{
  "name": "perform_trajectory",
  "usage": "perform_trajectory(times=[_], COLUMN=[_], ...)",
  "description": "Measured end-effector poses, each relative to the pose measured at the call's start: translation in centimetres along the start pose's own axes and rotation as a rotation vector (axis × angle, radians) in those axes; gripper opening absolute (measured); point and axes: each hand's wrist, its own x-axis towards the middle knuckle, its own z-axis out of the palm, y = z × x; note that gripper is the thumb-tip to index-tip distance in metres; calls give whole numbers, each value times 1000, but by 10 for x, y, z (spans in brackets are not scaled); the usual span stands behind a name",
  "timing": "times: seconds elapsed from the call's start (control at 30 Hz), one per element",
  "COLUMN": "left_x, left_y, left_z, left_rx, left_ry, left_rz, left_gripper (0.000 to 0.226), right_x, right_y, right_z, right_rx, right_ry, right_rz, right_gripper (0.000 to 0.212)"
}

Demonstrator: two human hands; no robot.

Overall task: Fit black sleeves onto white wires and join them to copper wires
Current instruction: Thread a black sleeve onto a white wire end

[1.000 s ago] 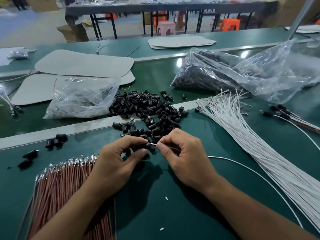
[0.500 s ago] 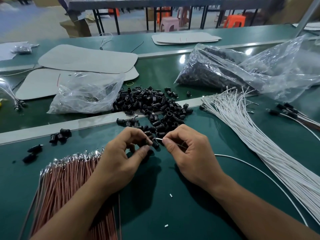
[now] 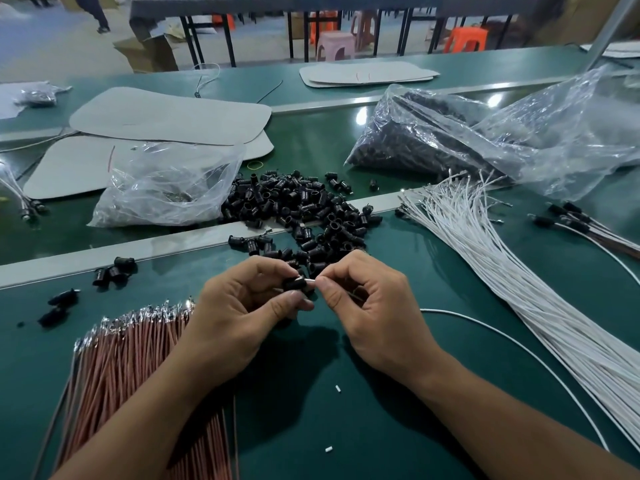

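My left hand pinches a small black sleeve between thumb and fingers. My right hand pinches the metal tip of one white wire, and the tip sits at the sleeve's mouth. That wire curves away to the right across the green table. A pile of loose black sleeves lies just beyond my hands. A bundle of copper wires lies at the lower left, and a fan of white wires lies on the right.
A clear bag sits behind the pile at the left, and a large bag of black parts at the back right. Grey card sheets lie farther back. Finished sleeved wires rest at the far right. A metal rail crosses the table.
The wire tip has closed in on the sleeve, so the gap between my two hands has shrunk. The view has tilted slightly downward.
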Motion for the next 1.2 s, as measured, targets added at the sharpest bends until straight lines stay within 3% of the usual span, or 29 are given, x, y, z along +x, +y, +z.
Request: perform_trajectory(times=[0.33,0.5,0.93,1.2], left_x=[0,0,0,0], left_y=[1,0,-4,-2], left_z=[2,2,-1,2], left_rx=[66,71,104,81], left_ry=[24,-7,-4,16], left_rz=[12,19,-8,-16], left_gripper=[20,19,18,21], right_x=[2,1,-5,-3], right_y=[0,-1,-4,0], right_z=[0,0,10,5], right_rx=[-17,-21,-45,106], right_ry=[-86,-5,-13,-14], right_rz=[-62,-11,26,60], right_gripper=[8,5,6,17])
